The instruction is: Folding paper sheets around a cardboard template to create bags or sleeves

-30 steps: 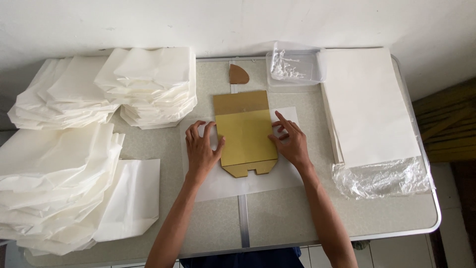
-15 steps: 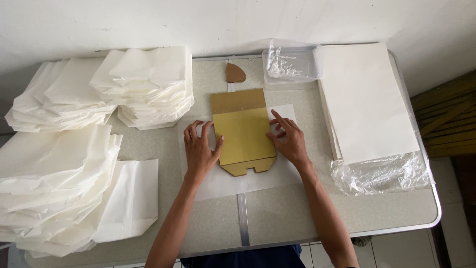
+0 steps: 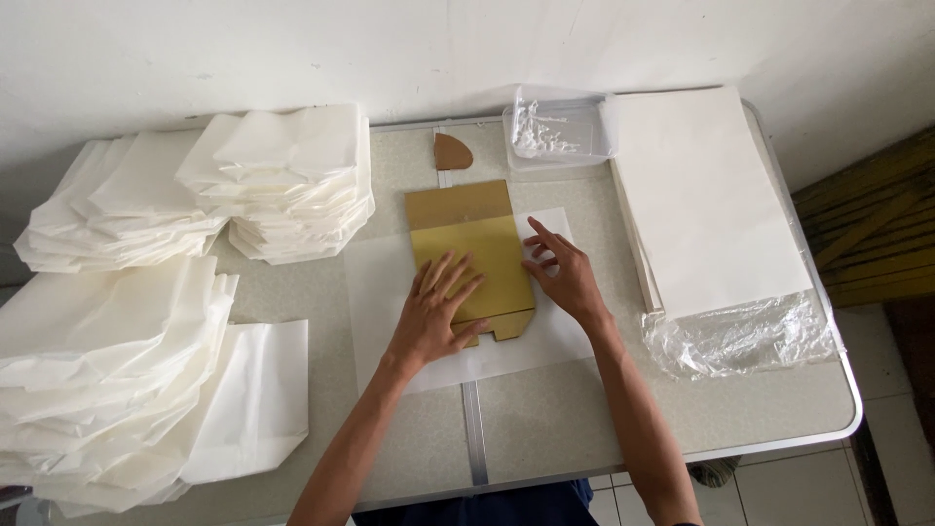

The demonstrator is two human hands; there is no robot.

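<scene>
Mid-fold: brown card template (image 3: 466, 234) lies on a white paper sheet (image 3: 375, 292) at table (image 3: 545, 419) centre. Left hand (image 3: 436, 314) flat on the template, fingers spread, gripping nothing; right hand (image 3: 563, 275) presses the sheet's right edge, fingers loose. Next, likely: crease that edge over the template without shifting it.

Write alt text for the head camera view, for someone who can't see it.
Seen from above, a person's left hand presses flat on a brown cardboard template lying on a white paper sheet, right hand at its edge. Stacks of folded white bags sit left, flat paper stack right.
</scene>
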